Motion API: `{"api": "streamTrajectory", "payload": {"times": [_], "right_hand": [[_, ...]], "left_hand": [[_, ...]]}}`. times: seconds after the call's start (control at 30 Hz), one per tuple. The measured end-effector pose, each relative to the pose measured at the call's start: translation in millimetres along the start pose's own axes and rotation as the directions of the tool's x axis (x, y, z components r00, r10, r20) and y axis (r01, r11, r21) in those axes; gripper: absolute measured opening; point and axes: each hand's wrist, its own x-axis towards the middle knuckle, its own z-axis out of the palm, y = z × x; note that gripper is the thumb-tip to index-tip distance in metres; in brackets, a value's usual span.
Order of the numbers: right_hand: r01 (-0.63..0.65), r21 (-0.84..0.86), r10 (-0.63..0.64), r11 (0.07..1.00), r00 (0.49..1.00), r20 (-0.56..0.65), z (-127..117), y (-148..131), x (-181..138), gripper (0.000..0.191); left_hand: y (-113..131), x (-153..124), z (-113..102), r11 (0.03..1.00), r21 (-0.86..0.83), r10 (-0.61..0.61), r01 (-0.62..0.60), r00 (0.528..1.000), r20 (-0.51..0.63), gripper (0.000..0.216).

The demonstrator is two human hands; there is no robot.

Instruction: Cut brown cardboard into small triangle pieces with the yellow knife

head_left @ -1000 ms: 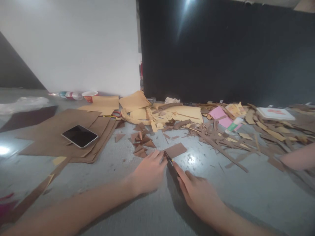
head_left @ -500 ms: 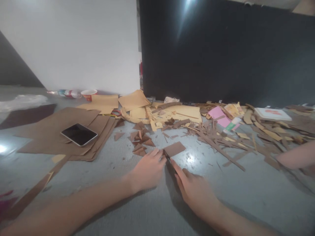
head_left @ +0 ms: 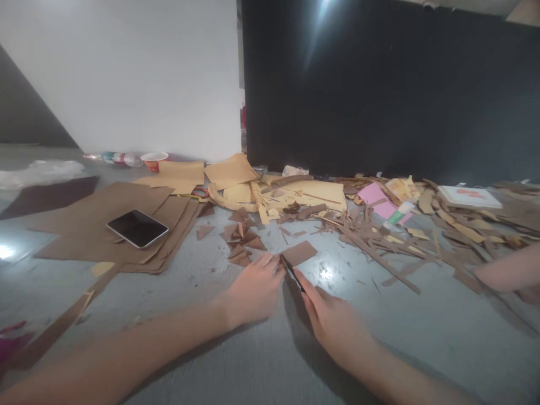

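My left hand (head_left: 255,288) is closed, palm down, its fingertips together at the left end of a small brown paper strip (head_left: 300,253). My right hand (head_left: 333,318) is wrapped round a slim black blade-like tool (head_left: 292,270), forefinger stretched along it; its exact kind is unclear. The tool's tip meets the strip right beside my left fingertips. Just beyond my left hand lies a small heap of brown paper triangles (head_left: 240,233), some folded or standing up.
A phone (head_left: 138,228) rests on stacked brown sheets (head_left: 97,202) at the left. Yellow paper (head_left: 320,193), brown scraps (head_left: 379,242), a glue stick (head_left: 400,214) and a white box (head_left: 469,197) line the back. Another person's arm (head_left: 510,270) reaches in at right.
The black tool and my right hand have shifted very slightly, and more of the tool shows. My left hand stays at the strip. The camera view has moved a little.
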Motion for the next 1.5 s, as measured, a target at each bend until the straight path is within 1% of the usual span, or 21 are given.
{"api": "streamTrajectory", "payload": {"times": [0.2, 0.37, 0.5, 0.63, 0.87, 0.97, 1.07, 1.17, 1.3, 1.5], "right_hand": [[0.009, -0.012, -0.010, 1.000, 1.000, -0.014, 2, 1, -1, 0.057], [0.009, 0.009, -0.009, 1.000, 1.000, -0.023, 1, 2, -1, 0.056], [0.011, -0.027, -0.012, 1.000, 1.000, -0.007, 2, 3, -1, 0.057], [0.022, -0.068, -0.021, 0.997, 1.000, 0.003, 3, 3, -1, 0.057], [0.027, -0.153, -0.020, 0.988, 0.999, 0.049, 0, 1, 3, 0.063], [0.043, -0.191, -0.028, 0.981, 0.997, 0.077, -4, 1, 6, 0.062], [0.048, -0.206, -0.029, 0.977, 0.995, 0.094, -10, 1, 11, 0.058], [0.023, -0.163, -0.007, 0.986, 0.995, 0.099, -18, -1, 17, 0.055], [-0.027, -0.117, 0.041, 0.993, 0.993, 0.111, -28, -7, 24, 0.055], [-0.086, -0.113, 0.099, 0.990, 0.988, 0.120, -39, -13, 29, 0.053]], "left_hand": [[0, 1, -2, 1.000, -0.021, -0.017, 0.017, 1.000, -0.002, 0.032], [0, 0, -1, 0.998, -0.059, -0.039, 0.039, 0.999, 0.001, 0.035], [0, 0, 2, 0.997, -0.069, -0.031, 0.030, 0.999, -0.014, 0.038], [0, 0, -1, 0.998, -0.056, -0.024, 0.025, 1.000, 0.013, 0.035], [1, 0, -2, 0.992, -0.102, -0.068, 0.071, 0.997, 0.027, 0.037], [0, 0, -1, 0.994, -0.093, -0.060, 0.062, 0.998, 0.020, 0.037], [0, 0, -1, 0.996, -0.075, -0.040, 0.041, 0.999, 0.017, 0.036], [0, 1, -2, 0.997, -0.061, -0.043, 0.045, 0.999, 0.025, 0.037], [0, 2, -5, 0.998, -0.048, -0.043, 0.045, 0.998, 0.041, 0.039], [1, 4, -5, 0.998, -0.050, -0.040, 0.043, 0.998, 0.057, 0.037]]}}
